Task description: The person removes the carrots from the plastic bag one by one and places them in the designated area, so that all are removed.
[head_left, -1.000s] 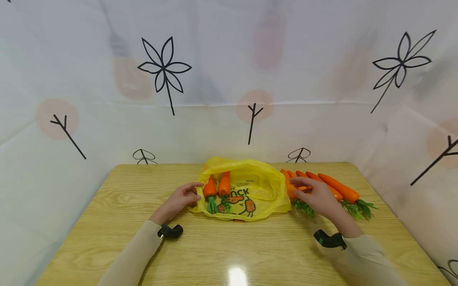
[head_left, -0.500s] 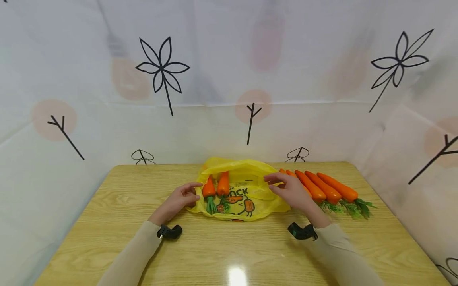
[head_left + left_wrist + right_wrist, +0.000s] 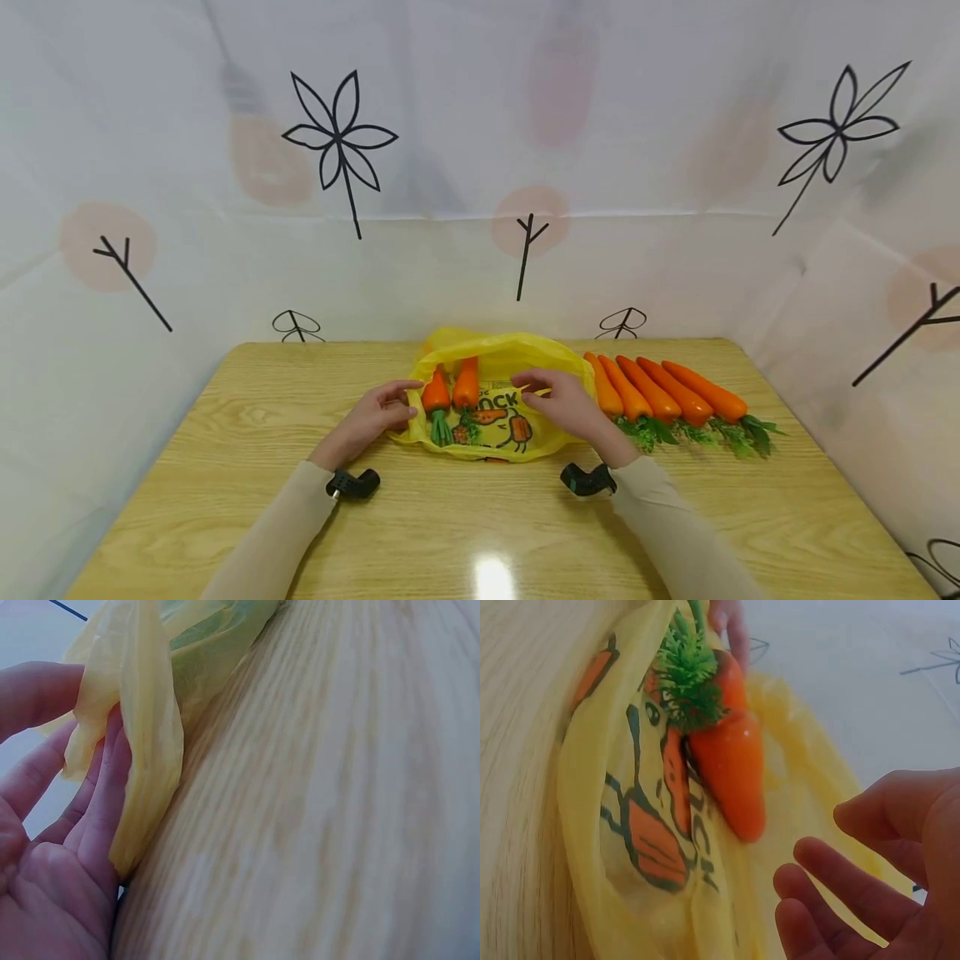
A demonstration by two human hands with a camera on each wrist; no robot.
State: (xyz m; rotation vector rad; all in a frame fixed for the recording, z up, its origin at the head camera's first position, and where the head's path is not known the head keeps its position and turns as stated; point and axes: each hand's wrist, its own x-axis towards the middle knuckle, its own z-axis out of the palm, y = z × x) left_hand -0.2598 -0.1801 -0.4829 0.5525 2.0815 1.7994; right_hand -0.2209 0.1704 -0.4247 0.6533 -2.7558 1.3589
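A yellow plastic bag point(image 3: 551, 354) lies on its side on the table, its mouth facing me and a printed cartoon on its inner wall. Inside, at its left, are an orange carrot point(image 3: 436, 393) with a green top and another carrot point(image 3: 467, 385). My left hand point(image 3: 366, 423) holds the bag's left rim, and plastic covers some fingertips in the left wrist view. My right hand point(image 3: 558, 407) hovers at the right of the bag's mouth. In the right wrist view its fingers point(image 3: 855, 889) are loosely bent with nothing between them, apart from the carrots.
Several more carrots point(image 3: 675, 390) with leafy tops lie side by side to the right of the bag. The wooden table point(image 3: 420, 533) ends at a white patterned cloth point(image 3: 450, 275) at the back and sides.
My right hand has moved left, from over the carrots on the table to the bag's mouth. My left hand has stayed at the bag's left rim.
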